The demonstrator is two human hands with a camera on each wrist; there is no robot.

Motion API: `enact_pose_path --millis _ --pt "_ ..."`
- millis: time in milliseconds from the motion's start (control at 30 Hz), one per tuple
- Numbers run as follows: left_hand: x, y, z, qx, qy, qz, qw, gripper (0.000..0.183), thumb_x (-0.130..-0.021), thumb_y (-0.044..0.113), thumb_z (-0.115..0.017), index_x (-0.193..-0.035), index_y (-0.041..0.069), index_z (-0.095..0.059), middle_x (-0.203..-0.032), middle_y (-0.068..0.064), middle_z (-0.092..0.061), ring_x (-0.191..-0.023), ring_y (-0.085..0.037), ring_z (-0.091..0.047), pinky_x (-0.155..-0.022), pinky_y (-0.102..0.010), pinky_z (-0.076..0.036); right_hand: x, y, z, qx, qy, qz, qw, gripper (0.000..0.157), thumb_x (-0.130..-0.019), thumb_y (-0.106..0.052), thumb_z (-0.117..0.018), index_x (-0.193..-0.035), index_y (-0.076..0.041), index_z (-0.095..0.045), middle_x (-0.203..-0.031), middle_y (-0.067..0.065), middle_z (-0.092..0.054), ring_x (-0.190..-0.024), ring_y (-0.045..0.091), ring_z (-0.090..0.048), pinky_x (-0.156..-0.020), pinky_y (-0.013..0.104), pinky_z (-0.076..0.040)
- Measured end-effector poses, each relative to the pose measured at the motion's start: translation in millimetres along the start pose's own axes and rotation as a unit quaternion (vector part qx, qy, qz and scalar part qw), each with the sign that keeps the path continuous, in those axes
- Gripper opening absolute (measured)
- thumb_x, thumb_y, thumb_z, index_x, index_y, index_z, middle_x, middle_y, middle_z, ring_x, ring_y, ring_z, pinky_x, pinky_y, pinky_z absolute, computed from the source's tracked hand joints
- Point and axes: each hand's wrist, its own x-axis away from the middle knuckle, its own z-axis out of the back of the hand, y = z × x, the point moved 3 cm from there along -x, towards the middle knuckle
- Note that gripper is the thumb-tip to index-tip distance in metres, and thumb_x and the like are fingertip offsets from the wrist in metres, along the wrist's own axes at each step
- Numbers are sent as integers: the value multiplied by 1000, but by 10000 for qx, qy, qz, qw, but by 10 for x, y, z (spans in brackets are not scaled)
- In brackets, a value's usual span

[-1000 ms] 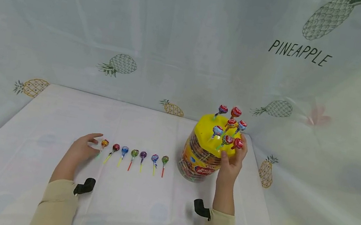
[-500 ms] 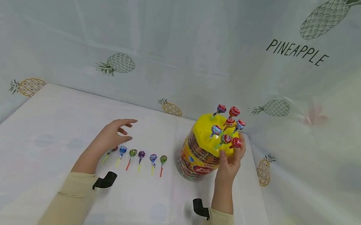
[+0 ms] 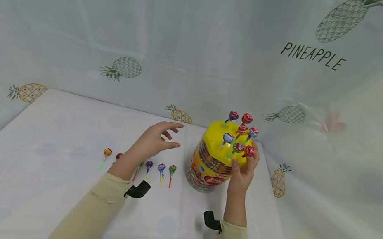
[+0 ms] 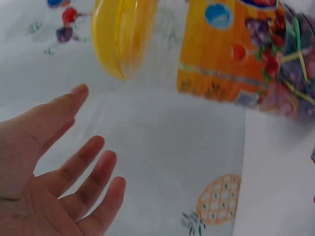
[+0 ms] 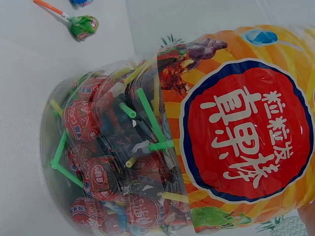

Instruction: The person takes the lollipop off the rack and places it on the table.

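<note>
Moving toward the clear plastic jar (image 3: pixel 206 176) with its yellow plastic lid (image 3: pixel 214 139), the left hand (image 3: pixel 150 140) is now at the jar's nine o'clock, thumb and fingers wide apart; we see nothing held in it. For the work, we judge, this means that attention passes to the jar from the row of small wrapped lollipops (image 3: pixel 149 164). The right hand (image 3: pixel 243 171) grips the lid's edge at about four o'clock, as one second ago. Different from that frame, the orange-wrapped lollipop (image 3: pixel 107 152), at the row's nine o'clock end, lies free of the left hand.
</note>
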Motion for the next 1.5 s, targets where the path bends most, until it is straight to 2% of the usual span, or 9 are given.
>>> enact_pose_path --millis 100,167,300,467,600,900,1067,1267,1500 --pt "-50 162 -85 129 27 -252 9996 55 -87 20 -76 -138 21 -56 -122 -3 -60 -101 -24 -58 -87 -39 -50 3 -5 -6 94 43 -67 9999 53 -94 2 -54 -145 -11 -46 -157 13 -13 -138 27 -30 -105 28 -39" --pt "-75 273 -135 234 64 -394 9989 53 -86 19 -76 -136 20 -58 -119 -3 -61 -101 -24 -59 -89 -39 -49 5 -11 -8 110 46 -114 9999 53 -94 2 -55 -145 -12 -47 -157 11 -14 -138 27 -30 -105 28 -39" --pt "-116 486 -232 339 157 -512 9980 49 -86 20 -77 -133 19 -61 -114 0 -63 -99 -22 -59 -88 -38 -50 2 -22 -9 198 10 -116 9997 53 -95 0 -55 -146 -12 -45 -158 8 -16 -139 26 -30 -105 28 -39" --pt "-178 730 -349 328 132 -799 9962 47 -86 27 -76 -130 19 -62 -109 3 -65 -94 -14 -59 -84 -31 -51 0 -17 5 341 -20 -56 9994 54 -95 0 -54 -146 -11 -44 -157 7 -17 -139 27 -30 -105 28 -39" --pt "-201 854 -402 491 121 -857 9950 45 -86 29 -77 -127 19 -64 -106 5 -65 -94 -11 -59 -81 -26 -51 8 4 16 379 -20 -63 9993 56 -95 -3 -55 -148 -14 -42 -156 4 -19 -138 28 -32 -103 28 -41" --pt "-222 975 -496 597 131 -809 9948 38 -86 30 -77 -121 19 -67 -104 6 -65 -94 -10 -60 -81 -24 -52 11 9 22 397 5 -114 9991 59 -95 -10 -58 -150 -18 -38 -156 10 -18 -137 29 -34 -101 28 -43" --pt "-232 1029 -533 571 235 -802 9949 35 -85 31 -77 -116 17 -68 -102 6 -65 -91 -10 -61 -78 -22 -53 14 1 23 409 -11 -91 9991 55 -96 -7 -56 -148 -16 -42 -157 6 -17 -138 27 -32 -102 27 -42" --pt "-240 1075 -543 566 227 -694 9957 33 -86 30 -76 -116 19 -68 -104 6 -65 -91 -11 -62 -75 -21 -53 27 -2 24 312 -52 -71 9995 53 -96 -2 -54 -147 -15 -44 -157 9 -14 -139 27 -31 -102 27 -42" --pt "-244 1092 -549 754 326 -721 9940 30 -87 28 -75 -113 18 -66 -106 7 -66 -89 -10 -61 -72 -20 -53 20 -3 41 334 -126 4 9994 52 -96 -2 -53 -147 -13 -44 -158 11 -13 -139 28 -31 -101 28 -42"
